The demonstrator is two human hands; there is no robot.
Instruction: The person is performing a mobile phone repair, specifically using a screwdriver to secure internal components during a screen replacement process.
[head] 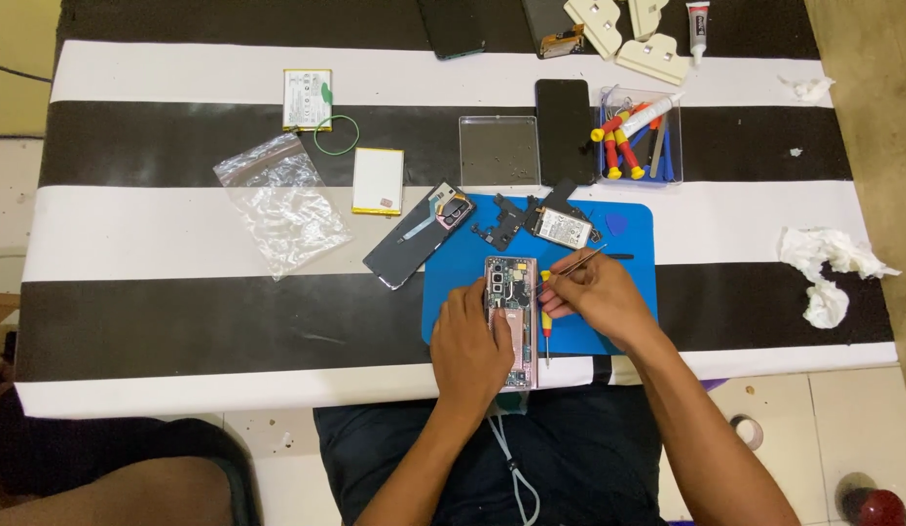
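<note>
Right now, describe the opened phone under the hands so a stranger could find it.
Start at the blue rectangular work mat on the black-and-white striped table. At its lower left edge lies the pink-framed opened phone, circuitry exposed, steadied by the left hand; the neighbouring phones are black and closed.

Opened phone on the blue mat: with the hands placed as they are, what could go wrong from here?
1. The right hand works metal tweezers over the opened phone; a slip might scratch or short exposed parts.
2. The left hand alone steadies the phone, whose lower end overhangs the blue mat near the table edge, so it might shift.
3. Loose removed parts lie close above on the mat and could be knocked away.
</note>
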